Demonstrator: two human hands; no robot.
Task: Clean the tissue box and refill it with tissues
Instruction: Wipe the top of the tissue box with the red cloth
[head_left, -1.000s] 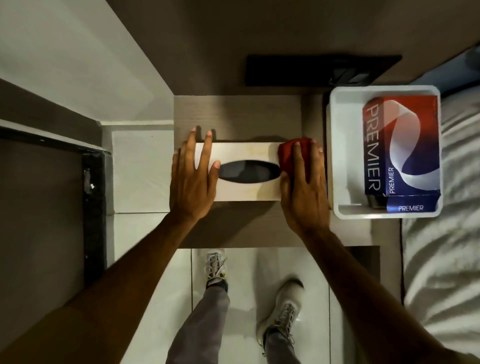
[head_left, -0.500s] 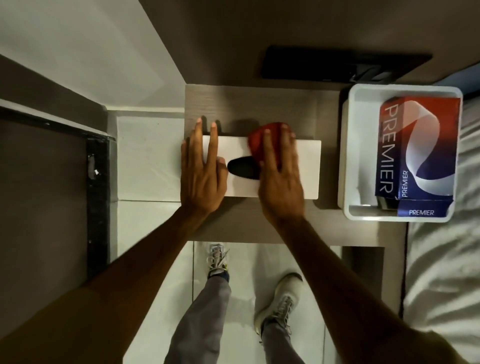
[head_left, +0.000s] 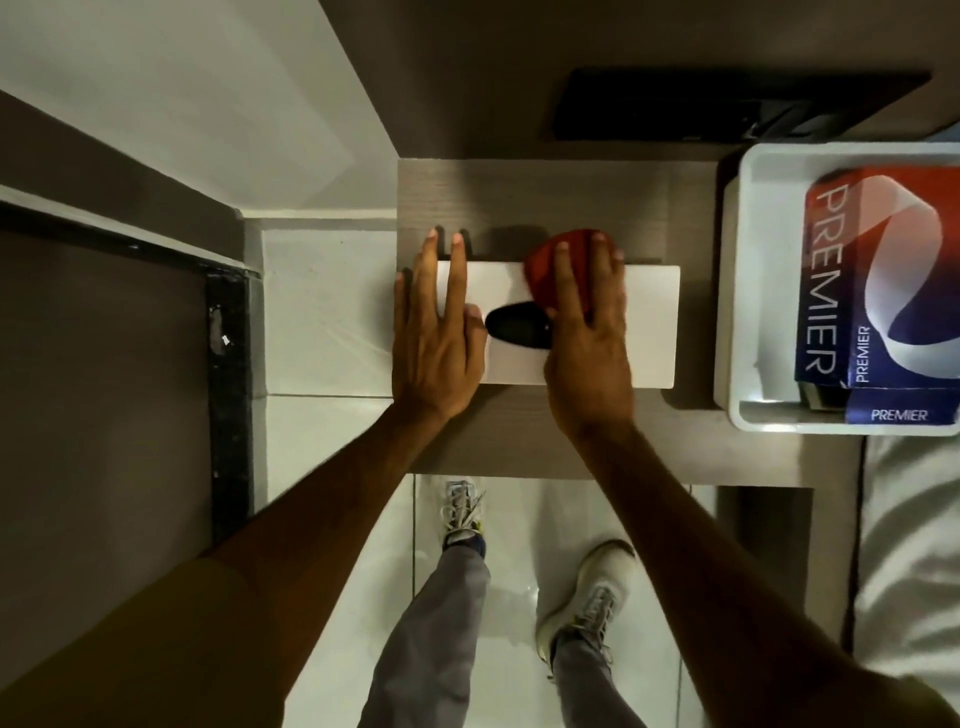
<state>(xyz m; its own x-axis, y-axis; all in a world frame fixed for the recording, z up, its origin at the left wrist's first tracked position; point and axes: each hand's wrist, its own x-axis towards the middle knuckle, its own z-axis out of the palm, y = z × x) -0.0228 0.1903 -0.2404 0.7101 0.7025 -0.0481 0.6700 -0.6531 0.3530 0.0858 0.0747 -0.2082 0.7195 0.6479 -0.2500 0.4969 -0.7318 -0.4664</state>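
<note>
Seen from your head camera, looking straight down: you stood at a small wooden table (head_left: 519, 197) with both bare arms reaching forward.

Your left hand (head_left: 434, 338) lay flat with fingers spread on the left end of a white tissue box (head_left: 649, 322), pinning it to the table rather than gripping it. Its thumb tip rested just beside the dark oval dispensing slot (head_left: 514, 326).

Your right hand (head_left: 584, 332) pressed a red cloth (head_left: 540, 270) flat against the box top, fingers extended and close together over it. The cloth showed beyond your fingertips and toward your left hand, overlapping the far edge of the box. The slot sat between your two hands, its right end touching the cloth hand's thumb.

Further out from your right hand, apart from the box, stood a white tray (head_left: 727, 291) holding a red and blue pack of tissues (head_left: 872, 280) printed "PREMIER". I judge this to be the refill, not yet used.

Risks, as I judge them: the box looked light and probably empty, so a firm wipe toward your left hand could slide it off the near left table corner, where your holding hand already overhung the edge. Pressing hard near the slot could dent the lid or push the cloth into the opening. Whether the cloth was damp could not be told; if it was, moisture inside would spoil fresh tissues.
</note>
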